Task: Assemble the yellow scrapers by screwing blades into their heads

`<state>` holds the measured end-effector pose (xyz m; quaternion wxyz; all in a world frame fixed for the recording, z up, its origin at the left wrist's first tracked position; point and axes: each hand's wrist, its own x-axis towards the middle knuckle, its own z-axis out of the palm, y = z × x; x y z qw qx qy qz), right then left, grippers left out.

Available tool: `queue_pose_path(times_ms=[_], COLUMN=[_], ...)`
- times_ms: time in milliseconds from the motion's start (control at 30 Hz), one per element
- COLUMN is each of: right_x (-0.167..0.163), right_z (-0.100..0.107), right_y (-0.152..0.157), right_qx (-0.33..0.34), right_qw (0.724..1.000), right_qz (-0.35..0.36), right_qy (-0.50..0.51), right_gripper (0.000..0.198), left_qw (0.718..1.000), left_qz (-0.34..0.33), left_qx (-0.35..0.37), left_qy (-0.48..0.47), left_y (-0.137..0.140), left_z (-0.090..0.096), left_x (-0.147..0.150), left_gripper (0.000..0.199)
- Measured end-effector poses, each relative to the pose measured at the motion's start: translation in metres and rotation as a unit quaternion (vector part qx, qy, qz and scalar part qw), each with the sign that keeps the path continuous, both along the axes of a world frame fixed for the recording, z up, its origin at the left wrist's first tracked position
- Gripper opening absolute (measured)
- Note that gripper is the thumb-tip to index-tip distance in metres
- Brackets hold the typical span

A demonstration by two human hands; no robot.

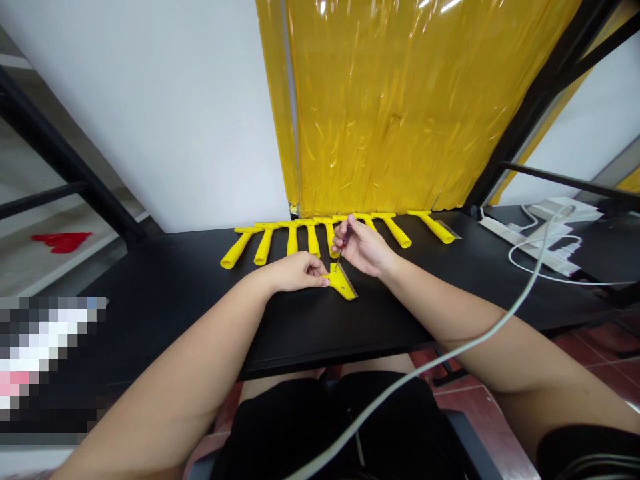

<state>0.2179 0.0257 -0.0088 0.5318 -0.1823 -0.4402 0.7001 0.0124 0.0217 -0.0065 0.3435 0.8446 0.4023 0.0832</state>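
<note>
My left hand (303, 272) is closed around the handle of a yellow scraper (341, 283), whose wide head and metal blade edge point to the right over the black table. A screwdriver (341, 253) with a dark handle is gripped in my right hand (364, 248). Its thin shaft slants down, and the tip meets the upper part of the scraper's head, near a screw hole. Behind my hands lies a row of several more yellow scrapers (264, 245), handles toward me. The rightmost scraper (434, 227) has a blade showing at its side.
Yellow plastic curtain (390, 113) and a white panel (200, 113) rise behind the black table (295, 327). White power strips (530, 247) sit at the right. A pale cable (440, 360) crosses in front of my right arm. A red item (63, 242) rests on the left shelf.
</note>
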Motion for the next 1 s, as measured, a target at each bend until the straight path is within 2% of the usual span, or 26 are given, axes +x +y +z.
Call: queue_pose_path(times_ms=[100, 200, 333, 533, 733, 833, 1000], right_x=[-0.001, -0.001, 0.004, 0.002, -0.001, 0.001, 0.01], right_z=[0.0, -0.001, -0.002, -0.003, -0.006, -0.006, 0.006], right_y=[-0.002, -0.002, 0.004, 0.003, 0.001, 0.004, -0.003], right_qx=[-0.001, 0.008, -0.008, -0.005, 0.014, 0.0, -0.002], right_qw=[1.0, 0.999, 0.999, 0.999, 1.0, 1.0, 0.997], right_qz=[0.019, 0.006, -0.015, 0.029, -0.004, 0.029, 0.07], right_qy=[0.015, 0.046, 0.028, 0.035, 0.018, 0.002, 0.025], right_gripper=[0.033, 0.036, 0.037, 0.028, 0.031, 0.027, 0.039], left_qw=[1.0, 1.0, 1.0, 1.0, 1.0, 1.0, 1.0], left_qz=[0.002, 0.002, 0.0, 0.005, 0.002, 0.004, 0.005], left_qx=[0.004, 0.004, 0.004, 0.005, 0.003, 0.007, 0.007], left_qy=[0.003, 0.0, -0.007, -0.003, -0.001, 0.002, 0.003], left_y=[0.001, 0.001, 0.001, 0.001, 0.001, 0.001, 0.001], left_z=[-0.001, -0.001, -0.001, -0.002, -0.002, -0.002, -0.001], left_x=[0.0, -0.001, -0.001, -0.001, -0.002, -0.002, -0.001], left_gripper=[0.04, 0.041, 0.041, 0.039, 0.039, 0.04, 0.043])
